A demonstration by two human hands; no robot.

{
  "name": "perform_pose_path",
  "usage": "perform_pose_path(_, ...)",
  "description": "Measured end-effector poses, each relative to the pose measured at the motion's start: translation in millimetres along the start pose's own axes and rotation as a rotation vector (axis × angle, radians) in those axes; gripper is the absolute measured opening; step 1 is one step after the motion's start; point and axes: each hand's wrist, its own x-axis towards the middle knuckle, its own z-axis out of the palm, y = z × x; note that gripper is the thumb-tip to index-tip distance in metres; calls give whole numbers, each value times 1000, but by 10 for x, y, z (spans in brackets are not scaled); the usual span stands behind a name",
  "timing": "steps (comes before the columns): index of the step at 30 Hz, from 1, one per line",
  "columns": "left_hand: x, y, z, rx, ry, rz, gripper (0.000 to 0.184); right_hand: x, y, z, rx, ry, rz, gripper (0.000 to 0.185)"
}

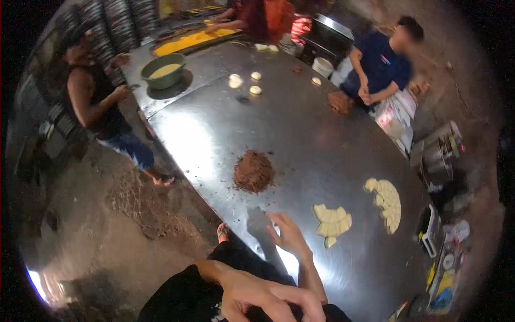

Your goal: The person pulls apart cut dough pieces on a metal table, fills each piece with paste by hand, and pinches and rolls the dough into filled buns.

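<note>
My left hand (265,300) is close to the camera at the bottom of the view, reaching across my body. Its fingers are loosely bent and apart, with the tips partly cut off by the frame edge; I see nothing held in it. Above the near edge of the metal table (214,126), my right hand (289,234) has its fingers stretched out and thumb apart, holding nothing. A crumbly brown mound (254,172) lies beyond it. To its right are pale cut dough pieces (332,221), and farther right a curved group of dough pieces (387,204).
A green basin (163,71) of pale contents stands far left, near a person (88,96). Another person (381,67) is by a second brown heap (339,102). Dough balls (256,90) dot the far table. A person at the back works at a yellow-filled tray (193,40).
</note>
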Motion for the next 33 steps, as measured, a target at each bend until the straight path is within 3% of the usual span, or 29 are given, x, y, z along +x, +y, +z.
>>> perform_pose_path(1, -28, -14, -29, -41, 5, -20, 50, -294, 136, 64, 0, -116, 116, 38)
perform_pose_path(3, -98, 29, -179, 174, -76, -324, 53, -702, 136, 36, 90, -217, 320, 38)
perform_pose_path(5, -184, -158, -460, 304, 14, -606, 42, -731, -484, -517, -34, -278, 219, 34)
perform_pose_path(6, -563, -272, -505, 528, 299, -845, 35, -1323, 312, 103, 341, -144, 373, 30)
perform_pose_path(7, -710, -536, -800, 886, 296, -856, 32, -1409, 246, 10, 152, -188, 340, 29)
perform_pose_path(8, -889, -776, -1032, 822, 509, -1049, 33, -1539, 244, -44, 85, -170, 446, 30)
perform_pose_path(9, -1252, -1020, -1319, 1043, 525, -1219, 36, -1689, 239, -80, 16, -163, 546, 32)
perform_pose_path(11, -2298, -1424, -2045, 1217, 436, -1353, 35, -1931, 310, -72, 70, -38, 581, 33)
perform_pose_path(13, -2244, -1739, -2258, 1437, 228, -1304, 40, -2021, 376, -155, 115, 80, 589, 34)
perform_pose_path(14, -2336, -1906, -2416, 1440, 233, -1312, 40, -2035, 356, -249, 116, 107, 615, 34)
perform_pose_path(16, -2477, -2159, -2654, 1698, -113, -952, 36, -2091, 382, -332, 114, 109, 624, 34)
perform_pose_path(17, -2495, -2192, -2664, 1722, -85, -952, 36, -2102, 429, -371, 116, 122, 627, 34)
perform_pose_path(19, -2326, -2106, -2605, 1652, -285, -1077, 25, -2068, 531, -506, 108, 74, 574, 34)
perform_pose_path(22, -2512, -1942, -2357, 1340, 275, -1204, 18, -1902, 684, -631, 243, 178, 553, 30)
perform_pose_path(25, -2390, -1563, -1760, 1020, 772, -995, 28, -1652, 836, -640, 271, 313, 469, 28)
perform_pose_path(28, -2488, -1095, -1379, 1070, 790, -1053, 40, -1300, 872, -373, 409, 413, 463, 29)
perform_pose_path(29, -2286, -933, -1142, 900, 878, -1048, 44, -1188, 891, -276, 406, 398, 458, 29)
perform_pose_path(31, -2260, -621, -926, 730, 964, -1032, 48, -942, 865, -76, 683, 11, 436, 33)
perform_pose_path(33, -2363, -341, -877, 837, 1085, -1072, 52, -594, 747, -18, 705, -44, 436, 36)
